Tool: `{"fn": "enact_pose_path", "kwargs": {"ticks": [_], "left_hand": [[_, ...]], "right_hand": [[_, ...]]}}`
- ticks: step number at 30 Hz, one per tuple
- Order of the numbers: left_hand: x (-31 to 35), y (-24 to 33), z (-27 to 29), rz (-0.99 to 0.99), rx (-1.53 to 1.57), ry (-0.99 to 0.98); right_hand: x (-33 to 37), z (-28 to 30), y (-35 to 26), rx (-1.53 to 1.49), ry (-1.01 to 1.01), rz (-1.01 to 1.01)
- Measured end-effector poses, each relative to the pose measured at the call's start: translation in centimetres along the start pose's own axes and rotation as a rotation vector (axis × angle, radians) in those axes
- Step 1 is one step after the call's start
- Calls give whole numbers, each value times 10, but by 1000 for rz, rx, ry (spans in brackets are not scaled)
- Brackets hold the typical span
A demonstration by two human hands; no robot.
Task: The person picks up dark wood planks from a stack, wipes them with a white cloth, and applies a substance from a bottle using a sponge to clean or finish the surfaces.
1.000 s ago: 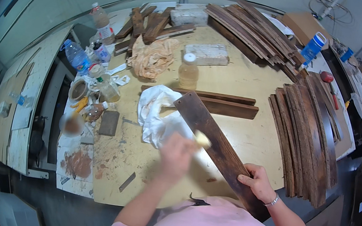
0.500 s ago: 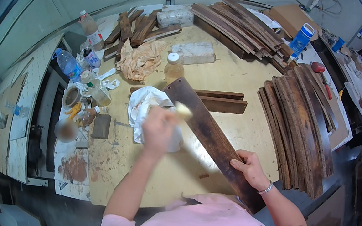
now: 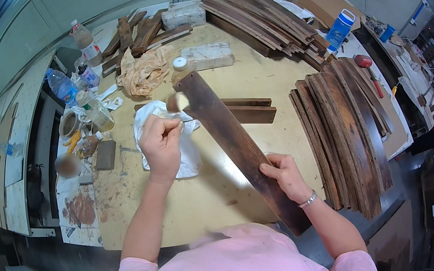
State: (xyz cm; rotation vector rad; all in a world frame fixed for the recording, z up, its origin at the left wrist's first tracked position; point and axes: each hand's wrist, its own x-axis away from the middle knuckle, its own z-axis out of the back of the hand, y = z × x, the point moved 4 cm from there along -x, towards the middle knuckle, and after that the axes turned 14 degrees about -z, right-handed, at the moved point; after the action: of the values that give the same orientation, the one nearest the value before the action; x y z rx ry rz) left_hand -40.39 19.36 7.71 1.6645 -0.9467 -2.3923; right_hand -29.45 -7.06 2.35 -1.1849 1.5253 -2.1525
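My right hand [image 3: 286,177] grips a long dark brown wooden board [image 3: 229,132] near its lower end, thumb on the top face. The board slants from the upper left down toward my body, with a small hole at its far end. My left hand [image 3: 161,143] is closed by the board's far left edge. At its fingertips is a small cream-and-brown piece [image 3: 179,102], close to the board; whether it is a brush or a sponge I cannot tell. A crumpled white cloth [image 3: 185,160] lies below that hand. Two dark wooden strips [image 3: 252,114] lie beyond the board.
Stacked curved wooden boards [image 3: 339,134] stand at the right, with another stack [image 3: 260,21] at the back. A tan cloth [image 3: 142,73], a wrapped block [image 3: 208,55] and a white-capped bottle [image 3: 179,64] sit farther off. Several bottles [image 3: 63,86] line the left edge. A blue bottle [image 3: 340,29] stands back right.
The view has shifted, so the scene sits farther left. My left hand has moved the cream-and-brown piece toward the board's far end. My right hand keeps its grip.
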Motion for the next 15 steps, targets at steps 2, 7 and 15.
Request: {"fn": "enact_pose_path", "kwargs": {"ticks": [2, 7, 15], "left_hand": [[1, -2, 0, 45, 11, 5], [20, -52, 48, 233, -99, -43], [84, -129, 97, 348, -296, -77]], "right_hand": [[-6, 0, -7, -40, 18, 29], [3, 17, 7, 0, 135, 31], [33, 36, 42, 3, 165, -71]]}}
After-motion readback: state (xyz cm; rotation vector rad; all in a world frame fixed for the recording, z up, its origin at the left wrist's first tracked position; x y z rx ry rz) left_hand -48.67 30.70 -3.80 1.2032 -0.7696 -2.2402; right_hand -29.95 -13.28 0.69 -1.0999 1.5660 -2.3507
